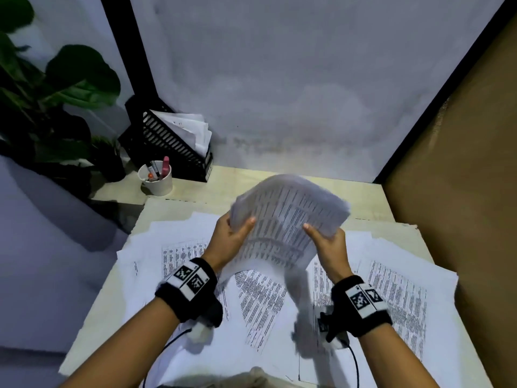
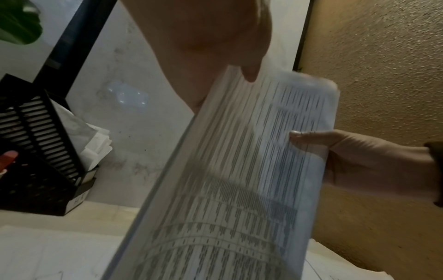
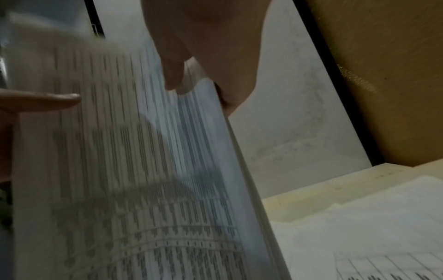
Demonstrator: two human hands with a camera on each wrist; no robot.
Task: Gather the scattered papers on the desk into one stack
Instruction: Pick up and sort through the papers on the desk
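Stack [image 1: 288, 219] of printed sheets is held up off the desk [image 1: 372, 197], tilted with its top edge away from the person and its lower edge bowed and blurred. Left hand [image 1: 232, 236] pinches the stack's left edge, thumb on the printed face, fingers behind. Right hand [image 1: 327, 245] pinches the right edge the same way, thumb on the face; the left wrist view shows that thumb lying flat across the print. Sheet edges in the stack look roughly flush along the right side in the right wrist view. More loose papers [image 1: 179, 253] lie flat and overlapping on the desk under and around the hands, some to the left, some to the right [image 1: 397, 289], one skewed between the wrists. At the desk's back left: black file rack [image 1: 167, 144] with papers in it, white cup [image 1: 159, 180] of pens just in front, plant [image 1: 56, 88] farther left.
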